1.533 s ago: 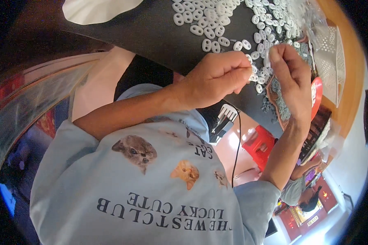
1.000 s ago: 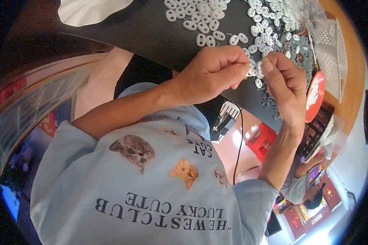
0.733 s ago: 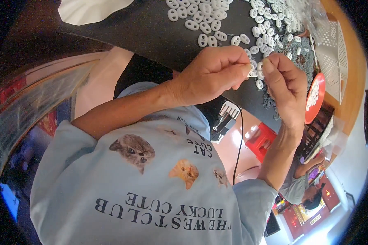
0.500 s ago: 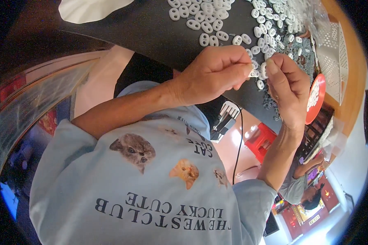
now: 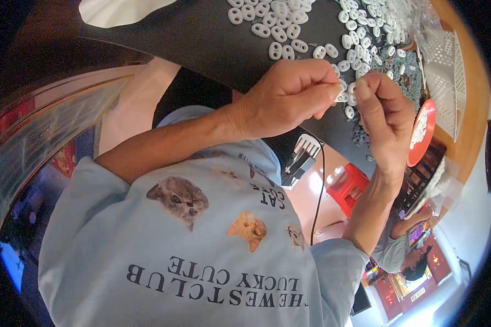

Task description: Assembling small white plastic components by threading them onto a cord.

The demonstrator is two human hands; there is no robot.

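Observation:
My left hand (image 5: 292,98) is closed in a pinch above the table edge. Small white bits show at its fingertips, but I cannot make out what it grips. Facing it, a short gap away, my right hand (image 5: 387,120) pinches thumb against forefinger. At that thumb tip is a small white oval piece (image 5: 352,94), partly covered by the fingers. Many similar white oval pieces with two holes (image 5: 278,34) lie loose on the dark table (image 5: 202,41) beyond my hands, and a few sit just under the fingertips.
Small grey pieces (image 5: 406,82) are heaped right of the white ones. A red dish (image 5: 428,131) of white pieces and a white perforated basket (image 5: 447,82) stand at the right. A pale sheet (image 5: 120,11) lies far left. Lower right, another person (image 5: 393,253) sits near a red stool (image 5: 348,188).
My hands hold nearly the same pose, both still pinched close together. The right fingertips have shifted very slightly; the view has moved a little.

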